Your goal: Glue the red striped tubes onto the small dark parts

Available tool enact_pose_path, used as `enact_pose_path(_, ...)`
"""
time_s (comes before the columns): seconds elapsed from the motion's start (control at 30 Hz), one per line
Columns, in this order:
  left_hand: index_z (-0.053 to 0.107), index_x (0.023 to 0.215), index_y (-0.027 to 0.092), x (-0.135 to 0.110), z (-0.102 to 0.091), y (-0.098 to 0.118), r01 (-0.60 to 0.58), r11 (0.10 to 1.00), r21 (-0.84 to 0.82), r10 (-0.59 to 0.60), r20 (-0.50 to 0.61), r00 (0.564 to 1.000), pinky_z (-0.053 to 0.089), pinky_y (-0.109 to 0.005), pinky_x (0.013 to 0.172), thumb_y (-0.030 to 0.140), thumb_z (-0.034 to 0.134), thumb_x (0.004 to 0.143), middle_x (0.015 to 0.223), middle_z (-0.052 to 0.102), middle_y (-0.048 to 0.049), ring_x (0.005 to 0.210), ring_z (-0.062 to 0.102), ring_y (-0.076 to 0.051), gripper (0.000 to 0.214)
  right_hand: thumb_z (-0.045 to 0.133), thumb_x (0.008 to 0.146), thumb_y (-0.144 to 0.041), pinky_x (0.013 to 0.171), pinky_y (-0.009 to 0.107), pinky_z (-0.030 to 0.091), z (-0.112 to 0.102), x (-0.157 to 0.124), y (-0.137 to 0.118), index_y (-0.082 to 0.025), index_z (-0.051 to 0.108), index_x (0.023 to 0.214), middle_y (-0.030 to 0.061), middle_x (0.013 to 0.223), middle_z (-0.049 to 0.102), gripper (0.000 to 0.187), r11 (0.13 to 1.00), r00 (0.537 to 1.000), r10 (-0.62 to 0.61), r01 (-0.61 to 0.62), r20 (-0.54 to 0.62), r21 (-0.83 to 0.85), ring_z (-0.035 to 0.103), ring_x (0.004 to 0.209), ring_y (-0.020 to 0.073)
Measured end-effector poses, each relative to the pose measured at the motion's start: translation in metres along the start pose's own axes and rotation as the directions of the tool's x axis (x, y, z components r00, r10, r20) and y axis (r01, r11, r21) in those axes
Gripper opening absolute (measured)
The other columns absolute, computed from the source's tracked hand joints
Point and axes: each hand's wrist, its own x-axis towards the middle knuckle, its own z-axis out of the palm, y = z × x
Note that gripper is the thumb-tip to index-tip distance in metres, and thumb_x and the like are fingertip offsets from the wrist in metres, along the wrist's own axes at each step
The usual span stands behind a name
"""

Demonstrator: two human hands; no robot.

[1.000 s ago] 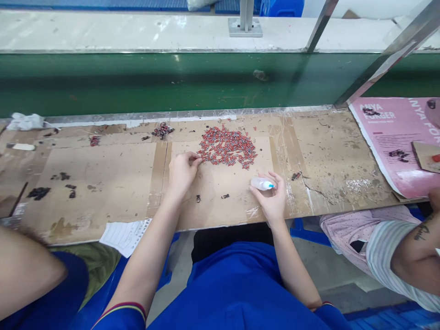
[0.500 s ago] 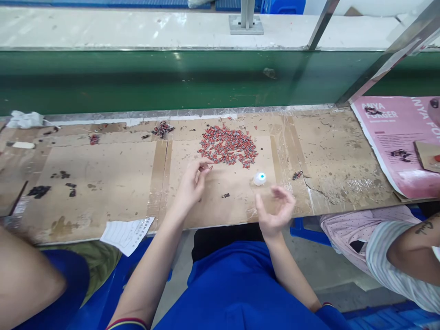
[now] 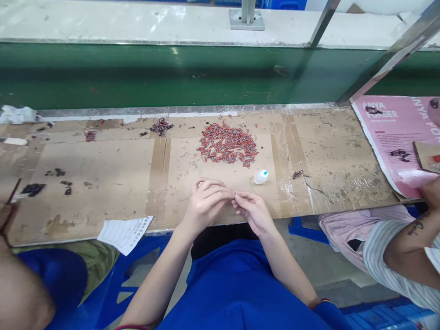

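Observation:
My left hand [image 3: 206,202] and my right hand [image 3: 253,211] meet fingertip to fingertip over the near edge of the cardboard-covered bench [image 3: 103,183]. Both are pinched together around something tiny that I cannot make out. A heap of small red pieces [image 3: 227,148] lies just beyond them. A small white squeeze bottle with a blue tip [image 3: 260,176] lies on the cardboard to the right of the heap, with neither hand touching it.
A green conveyor belt [image 3: 172,73] runs behind the bench. Dark scraps [image 3: 32,189] and a small red-black clump [image 3: 161,126] dot the cardboard. A pink printed sheet [image 3: 395,133] lies at right. A paper slip [image 3: 123,233] hangs off the front edge. Other people sit at both sides.
My right hand let go of the squeeze bottle, which now lies on the cardboard. My left hand drew back from the red heap, and both hands came together near the bench's front edge.

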Motion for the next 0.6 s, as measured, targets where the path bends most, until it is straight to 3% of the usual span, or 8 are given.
enact_pose_path(0.13,0.072,0.088,0.026,-0.004,0.001,-0.007,0.028,0.999,-0.028,-0.028,0.010,1.000,0.041,-0.037,0.084,0.027,0.054,0.093,0.088,0.074,-0.0026,0.087,0.062,-0.019,0.019,0.088,0.052,-0.041,0.053,0.019,0.050,-0.002,0.001,0.001,-0.018,0.072,0.073,0.0005,0.068,0.070,0.034,0.998,1.000,-0.010,0.010,0.002,-0.062,0.063,0.063,0.0106)
enact_pose_path(0.2,0.071,0.093,0.024,-0.008,0.006,-0.013,0.118,0.993,0.002,-0.118,0.033,0.992,0.042,-0.037,0.084,0.030,0.059,0.091,0.090,0.073,-0.0041,0.089,0.062,-0.020,0.014,0.085,0.057,-0.041,0.052,0.020,0.052,-0.002,0.003,0.003,-0.020,0.070,0.073,0.0009,0.073,0.070,0.031,0.982,0.992,-0.123,0.118,-0.027,-0.150,0.065,0.069,0.0132)
enact_pose_path(0.33,0.071,0.094,0.023,-0.017,0.018,-0.022,0.257,0.959,0.120,-0.271,0.114,0.956,0.043,-0.040,0.086,0.029,0.065,0.086,0.096,0.072,-0.0059,0.096,0.060,-0.024,0.012,0.077,0.069,-0.040,0.057,0.025,0.058,-0.008,0.008,0.008,-0.020,0.070,0.076,0.0028,0.079,0.072,0.022,0.874,0.930,-0.359,0.306,-0.078,-0.378,0.067,0.076,0.0171)
enact_pose_path(0.6,0.070,0.091,0.023,-0.018,0.024,-0.019,0.336,0.942,0.005,-0.334,0.124,0.934,0.047,-0.039,0.085,0.023,0.056,0.090,0.088,0.074,-0.0043,0.089,0.063,-0.022,0.014,0.068,0.079,-0.039,0.065,0.031,0.062,-0.011,0.013,0.017,-0.019,0.076,0.089,0.0074,0.093,0.074,0.024,0.759,0.898,-0.440,0.356,-0.025,-0.546,0.070,0.076,0.0193)
